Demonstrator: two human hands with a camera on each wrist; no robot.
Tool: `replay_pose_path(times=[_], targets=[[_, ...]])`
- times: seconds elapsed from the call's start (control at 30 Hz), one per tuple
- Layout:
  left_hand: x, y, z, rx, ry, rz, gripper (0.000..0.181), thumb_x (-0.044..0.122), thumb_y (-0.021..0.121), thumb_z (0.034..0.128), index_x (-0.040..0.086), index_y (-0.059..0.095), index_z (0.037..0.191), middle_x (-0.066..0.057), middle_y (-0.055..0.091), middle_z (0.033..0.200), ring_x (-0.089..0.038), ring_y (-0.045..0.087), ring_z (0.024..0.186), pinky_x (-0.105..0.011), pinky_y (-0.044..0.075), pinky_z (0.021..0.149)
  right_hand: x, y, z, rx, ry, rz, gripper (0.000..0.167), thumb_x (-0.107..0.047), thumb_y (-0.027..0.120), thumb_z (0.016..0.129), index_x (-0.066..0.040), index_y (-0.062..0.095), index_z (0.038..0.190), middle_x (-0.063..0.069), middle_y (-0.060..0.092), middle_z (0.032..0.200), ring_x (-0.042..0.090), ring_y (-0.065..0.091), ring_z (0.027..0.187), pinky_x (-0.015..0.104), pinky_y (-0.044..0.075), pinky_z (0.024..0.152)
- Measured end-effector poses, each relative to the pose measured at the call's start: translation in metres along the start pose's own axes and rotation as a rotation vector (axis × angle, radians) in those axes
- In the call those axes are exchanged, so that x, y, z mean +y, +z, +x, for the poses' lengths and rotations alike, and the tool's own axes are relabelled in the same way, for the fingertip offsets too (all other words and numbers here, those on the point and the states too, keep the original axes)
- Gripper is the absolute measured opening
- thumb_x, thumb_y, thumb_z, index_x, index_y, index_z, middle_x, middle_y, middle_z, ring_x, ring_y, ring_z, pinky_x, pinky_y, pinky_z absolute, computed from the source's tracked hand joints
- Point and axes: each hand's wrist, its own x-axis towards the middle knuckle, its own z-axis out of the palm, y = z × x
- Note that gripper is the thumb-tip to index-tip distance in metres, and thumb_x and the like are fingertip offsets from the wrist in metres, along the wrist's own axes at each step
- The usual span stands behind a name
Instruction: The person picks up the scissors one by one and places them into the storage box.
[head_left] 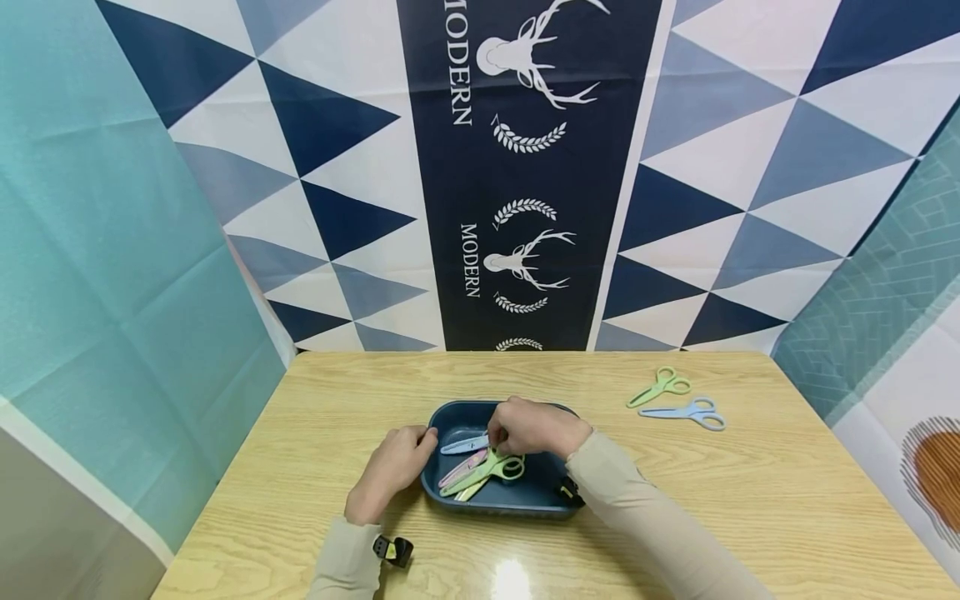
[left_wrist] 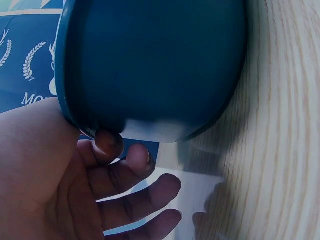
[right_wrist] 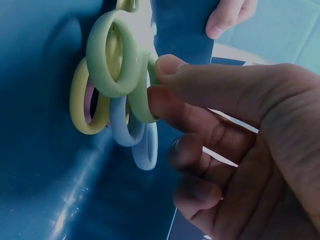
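Note:
A dark blue plastic bin holds several scissors near its left end. Light green scissors lie over pink scissors and yellow scissors, with light blue scissors beside them. My right hand reaches into the bin; thumb and forefinger pinch one handle loop of the green scissors in the right wrist view. My left hand grips the bin's left rim. In the left wrist view, its other fingers are loosely bent, off the wall.
On the table, right of the bin, lie another pair of green scissors and another pair of light blue scissors. A patterned cloth hangs behind the table's far edge.

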Motion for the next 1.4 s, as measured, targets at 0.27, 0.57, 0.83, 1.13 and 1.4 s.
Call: replay_pose_path(times=[0.27,0.57,0.83,1.13,1.4], targets=[[0.003,-0.001,-0.001,0.004,0.012,-0.007,0.039,0.026,0.048,0.1075,0.015,0.053,0.071,0.003,0.042,0.061,-0.012,0.046,0.056,-0.028,0.036,0.054,-0.001,-0.002,-0.001,0.013,-0.017,-0.012,0.013,-0.007,0.072,0.094,-0.015,0.077,0.085,-0.008,0.068,0.079,0.004,0.056,0.066,0.024,0.051,0.066],[0.003,-0.001,0.0,0.01,0.006,0.006,0.039,0.025,0.049,0.1069,0.014,0.052,0.07,0.003,0.041,0.062,-0.012,0.047,0.057,-0.027,0.037,0.054,0.0,-0.009,-0.006,0.048,0.038,-0.027,0.009,-0.021,0.076,0.094,-0.013,0.077,0.099,-0.005,0.068,0.086,0.006,0.058,0.072,0.027,0.051,0.07],[0.001,0.0,0.0,0.011,-0.004,0.003,0.04,0.026,0.049,0.107,0.016,0.05,0.069,0.004,0.039,0.062,-0.011,0.045,0.057,-0.026,0.035,0.054,0.001,-0.019,-0.014,0.107,-0.006,-0.03,0.017,-0.023,0.074,0.096,-0.01,0.075,0.106,-0.006,0.059,0.08,0.009,0.053,0.07,0.028,0.046,0.067],[0.001,-0.001,-0.001,0.01,0.007,-0.001,0.04,0.025,0.049,0.107,0.015,0.05,0.069,0.004,0.039,0.062,-0.011,0.044,0.057,-0.026,0.034,0.054,0.0,-0.026,-0.027,0.151,0.016,-0.007,0.039,-0.022,0.075,0.095,-0.003,0.068,0.128,0.011,0.069,0.11,0.018,0.062,0.092,0.037,0.054,0.082],[0.001,0.0,0.0,0.012,0.004,-0.002,0.04,0.025,0.049,0.1071,0.015,0.05,0.068,0.004,0.039,0.062,-0.011,0.044,0.056,-0.026,0.034,0.053,0.002,-0.028,-0.032,0.18,-0.008,0.006,0.042,-0.021,0.072,0.096,-0.002,0.064,0.132,0.017,0.068,0.126,0.028,0.068,0.109,0.045,0.056,0.093]])
